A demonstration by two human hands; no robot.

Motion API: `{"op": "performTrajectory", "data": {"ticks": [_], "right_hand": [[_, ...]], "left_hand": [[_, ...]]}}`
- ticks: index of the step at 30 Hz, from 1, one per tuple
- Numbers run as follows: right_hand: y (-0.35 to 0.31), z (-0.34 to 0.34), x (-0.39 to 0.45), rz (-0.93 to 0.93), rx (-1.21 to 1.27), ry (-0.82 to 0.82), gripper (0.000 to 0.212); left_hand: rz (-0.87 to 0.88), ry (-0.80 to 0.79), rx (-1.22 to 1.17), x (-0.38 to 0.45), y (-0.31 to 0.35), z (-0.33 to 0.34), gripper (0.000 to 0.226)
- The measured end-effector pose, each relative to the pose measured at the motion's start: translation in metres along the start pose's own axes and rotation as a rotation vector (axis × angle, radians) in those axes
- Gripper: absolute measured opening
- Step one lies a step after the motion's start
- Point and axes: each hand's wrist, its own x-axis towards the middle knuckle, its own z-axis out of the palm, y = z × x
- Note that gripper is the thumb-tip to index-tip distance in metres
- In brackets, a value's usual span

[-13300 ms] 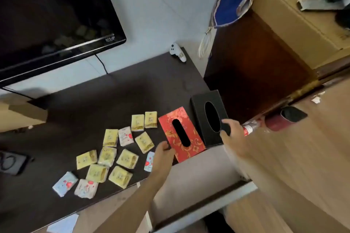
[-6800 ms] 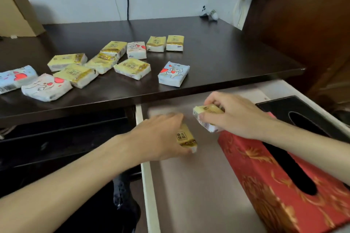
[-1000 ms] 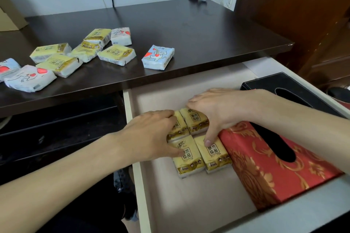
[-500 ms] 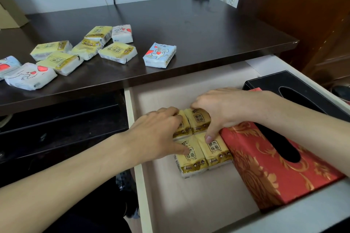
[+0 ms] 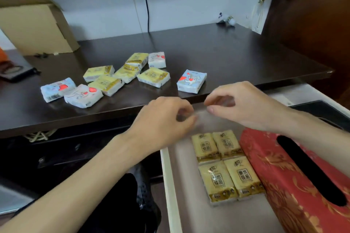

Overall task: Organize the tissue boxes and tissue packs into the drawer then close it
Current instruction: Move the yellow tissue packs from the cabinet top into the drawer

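glossy plastic film wraps the yellow tissue packs (image 5: pixel 225 164); the red box (image 5: pixel 295 181) looks like patterned fabric; the desktop (image 5: pixel 227 53) is dark, smooth wood.

Both hands empty, fingers loosely curled, above open drawer (image 5: pixel 167 185) back edge: left hand (image 5: pixel 162 123) at center, right hand (image 5: pixel 244 105) at 3 o'clock of it, apart. In drawer: four yellow tissue packs (image 5: pixel 225 164) in a two-by-two block, touching red tissue box (image 5: pixel 295 181) at 3 o'clock; black tissue box (image 5: pixel 322 108) behind. Dark surface (image 5: pixel 217 53) at 12 o'clock carries nine loose packs (image 5: pixel 125 77), yellow and white-blue. Cardboard box (image 5: pixel 36 28) at 10 o'clock.
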Motion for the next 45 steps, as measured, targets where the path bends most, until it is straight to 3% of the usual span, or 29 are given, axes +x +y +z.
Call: {"op": "performTrajectory", "data": {"ticks": [3, 7, 12, 16, 19, 25, 30, 36, 39, 42, 45], "right_hand": [[-0.016, 0.005, 0.032, -0.019, 0.144, 0.165, 0.01], [-0.037, 0.012, 0.08, -0.001, 0.199, 0.171, 0.015], [-0.059, 0.032, 0.136, 0.026, 0.099, 0.086, 0.014], [-0.071, 0.053, 0.162, 0.043, -0.115, -0.049, 0.044], [-0.072, 0.068, 0.169, 0.015, -0.318, -0.068, 0.055], [-0.072, 0.062, 0.169, 0.036, -0.339, -0.172, 0.06], [-0.076, 0.049, 0.159, -0.019, -0.228, -0.087, 0.064], [-0.079, 0.023, 0.116, -0.058, -0.095, -0.072, 0.072], [-0.075, 0.003, 0.074, -0.036, -0.105, -0.117, 0.067], [-0.063, -0.014, 0.023, -0.011, -0.103, -0.166, 0.052], [-0.048, -0.027, -0.031, 0.03, -0.125, -0.23, 0.038]], "left_hand": [[-0.073, 0.175, -0.088, 0.004, -0.021, -0.023, 0.022], [-0.192, 0.296, -0.048, 0.013, -0.071, -0.055, 0.013], [-0.394, 0.202, 0.227, 0.021, -0.139, -0.083, 0.032], [-0.412, 0.106, 0.255, 0.018, -0.16, -0.082, 0.046], [-0.422, 0.103, 0.263, 0.02, -0.163, -0.079, 0.042], [-0.434, 0.073, 0.278, 0.028, -0.163, -0.079, 0.032], [-0.435, 0.099, 0.171, 0.026, -0.149, -0.086, 0.035], [-0.283, 0.153, -0.011, 0.002, -0.095, -0.093, 0.04], [-0.18, 0.076, -0.197, -0.017, -0.062, -0.086, 0.046], [-0.095, -0.118, -0.41, -0.032, -0.024, -0.068, 0.052], [-0.011, -0.333, -0.459, -0.045, 0.006, -0.039, 0.056]]}}
